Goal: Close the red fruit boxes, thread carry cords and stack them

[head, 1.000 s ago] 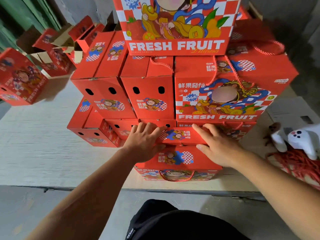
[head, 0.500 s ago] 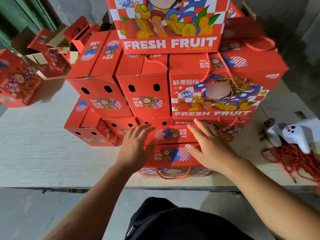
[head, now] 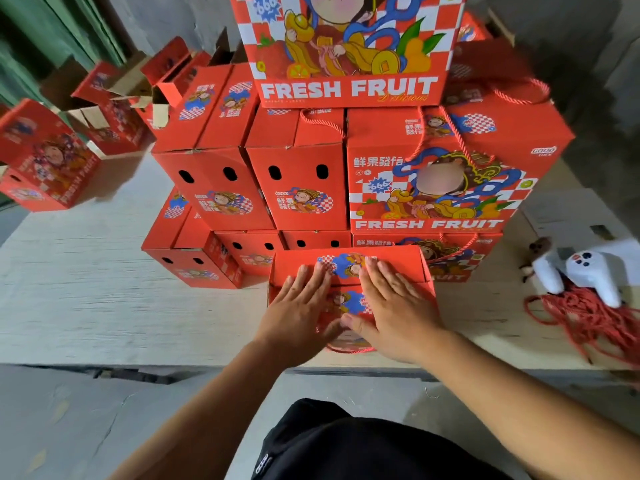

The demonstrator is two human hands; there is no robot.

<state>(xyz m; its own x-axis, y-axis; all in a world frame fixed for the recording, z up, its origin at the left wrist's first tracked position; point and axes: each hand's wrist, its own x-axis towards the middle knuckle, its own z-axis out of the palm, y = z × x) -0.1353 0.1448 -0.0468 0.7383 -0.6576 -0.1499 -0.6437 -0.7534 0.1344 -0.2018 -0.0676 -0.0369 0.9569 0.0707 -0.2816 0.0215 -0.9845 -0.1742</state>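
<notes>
A closed red fruit box (head: 391, 265) stands at the near edge of the white table (head: 86, 306), in front of the stack. My left hand (head: 298, 313) and my right hand (head: 391, 313) lie flat side by side on its top flaps, fingers straight, thumbs almost touching. A red carry cord loop (head: 349, 348) hangs at the box's front, mostly hidden by my hands. Behind it rises a stack of closed red boxes (head: 298, 178), some with cords, topped by a large "FRESH FRUIT" box (head: 346, 64).
Open, unfolded red boxes (head: 114, 109) stand at the back left. A pile of loose red cords (head: 588, 320) lies at the right under a white plush toy (head: 588, 271). Bare tabletop spreads to the left. The table's front edge runs just below my wrists.
Both hands slid back toward me and closer together on the front box's top, from spread at the far flap to side by side over the middle. The view has tilted slightly.
</notes>
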